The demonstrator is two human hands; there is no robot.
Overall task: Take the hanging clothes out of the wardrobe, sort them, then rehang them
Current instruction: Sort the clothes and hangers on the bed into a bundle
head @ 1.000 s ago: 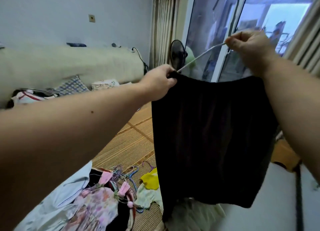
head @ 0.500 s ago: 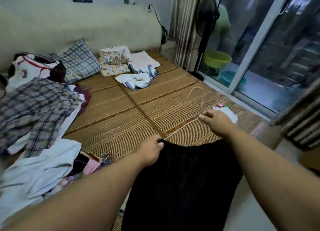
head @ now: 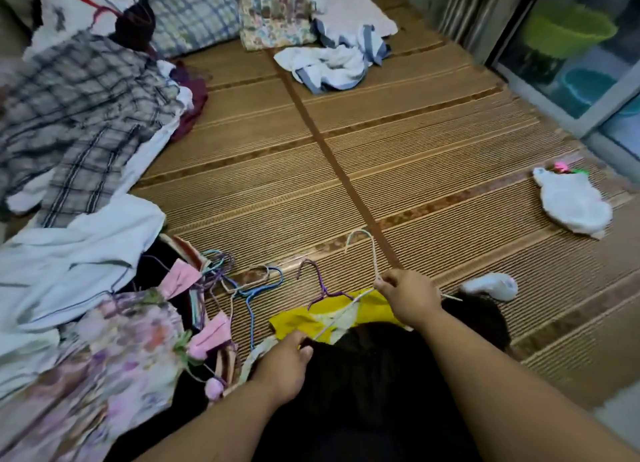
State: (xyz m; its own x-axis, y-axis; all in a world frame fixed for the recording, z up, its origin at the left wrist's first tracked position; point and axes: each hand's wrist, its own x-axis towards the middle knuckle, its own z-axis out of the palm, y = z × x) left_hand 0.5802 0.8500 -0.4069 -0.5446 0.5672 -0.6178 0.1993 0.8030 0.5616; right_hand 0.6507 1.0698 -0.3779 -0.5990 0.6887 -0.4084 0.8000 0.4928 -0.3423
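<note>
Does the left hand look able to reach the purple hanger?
Likely yes: the purple hanger lies close ahead of the left hand, hook bare; but that hand grips the black garment and must release it.

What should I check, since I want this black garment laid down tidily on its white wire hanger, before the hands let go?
1. Right hand pinches white wire hanger at its neck: ok.
2. Left hand grips black garment at its top edge: ok.
3. Landing spot bare: not ok, yellow garment and purple wire hanger lie beneath.
4. Garment square on hanger: cannot tell, arms hide it.
5. Hook apart from purple hanger: ok.
</note>
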